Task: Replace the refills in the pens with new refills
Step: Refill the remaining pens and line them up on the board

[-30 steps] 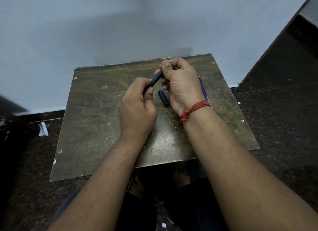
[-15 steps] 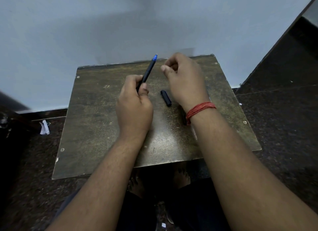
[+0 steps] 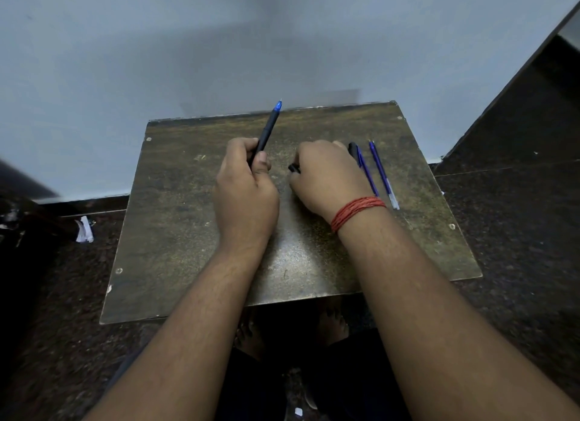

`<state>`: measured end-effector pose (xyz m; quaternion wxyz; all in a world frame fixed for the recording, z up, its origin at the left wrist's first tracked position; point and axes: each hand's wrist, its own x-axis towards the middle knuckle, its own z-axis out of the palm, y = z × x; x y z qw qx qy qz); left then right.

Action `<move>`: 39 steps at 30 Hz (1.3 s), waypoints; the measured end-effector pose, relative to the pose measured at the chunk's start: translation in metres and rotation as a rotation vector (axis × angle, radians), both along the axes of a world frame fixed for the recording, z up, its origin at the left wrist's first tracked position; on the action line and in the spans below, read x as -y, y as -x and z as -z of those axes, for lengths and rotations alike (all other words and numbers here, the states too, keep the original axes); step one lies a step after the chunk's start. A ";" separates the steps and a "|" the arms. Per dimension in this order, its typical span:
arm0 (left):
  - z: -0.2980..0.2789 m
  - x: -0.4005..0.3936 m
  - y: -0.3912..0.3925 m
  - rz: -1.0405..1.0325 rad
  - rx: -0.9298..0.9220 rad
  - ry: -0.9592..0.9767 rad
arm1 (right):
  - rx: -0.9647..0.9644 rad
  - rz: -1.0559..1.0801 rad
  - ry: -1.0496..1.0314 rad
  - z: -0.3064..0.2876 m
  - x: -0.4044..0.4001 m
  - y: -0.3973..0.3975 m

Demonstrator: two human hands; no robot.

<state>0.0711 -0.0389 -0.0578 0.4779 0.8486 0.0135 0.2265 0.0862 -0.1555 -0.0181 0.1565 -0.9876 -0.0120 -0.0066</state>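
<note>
My left hand [image 3: 246, 188] grips a black pen [image 3: 266, 131] near its lower end; the pen points up and away, its blue tip bare. My right hand [image 3: 326, 177], with a red thread round the wrist, lies low on the small brown table [image 3: 175, 219], its fingers curled over the black pen cap [image 3: 294, 168], of which only one end shows. Just right of that hand lie another black pen [image 3: 353, 149], mostly hidden, and two blue refills [image 3: 381, 172] side by side.
The table stands against a pale wall [image 3: 188, 43]. Dark speckled floor [image 3: 518, 232] surrounds it, with a white scrap of paper [image 3: 84, 229] on the left. My bare feet [image 3: 334, 325] show under the near edge of the table.
My right hand let go of the pen's tip end, dropped to the table and closed over the black cap. My left hand still holds the pen, now tilted upright with its blue tip showing.
</note>
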 end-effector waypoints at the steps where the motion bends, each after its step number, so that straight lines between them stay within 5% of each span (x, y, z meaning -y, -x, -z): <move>1: 0.000 0.000 0.000 0.005 -0.001 -0.001 | 0.004 0.024 -0.091 -0.003 0.001 -0.003; 7: -0.002 0.003 0.003 0.083 -0.022 -0.003 | 0.214 0.379 -1.183 -0.016 0.025 -0.016; 12: -0.003 0.006 0.006 0.159 -0.036 -0.027 | 0.286 0.468 -1.521 -0.011 0.037 -0.021; 39: -0.002 0.005 0.007 0.202 -0.022 -0.049 | 0.121 0.306 -1.220 -0.006 0.020 -0.015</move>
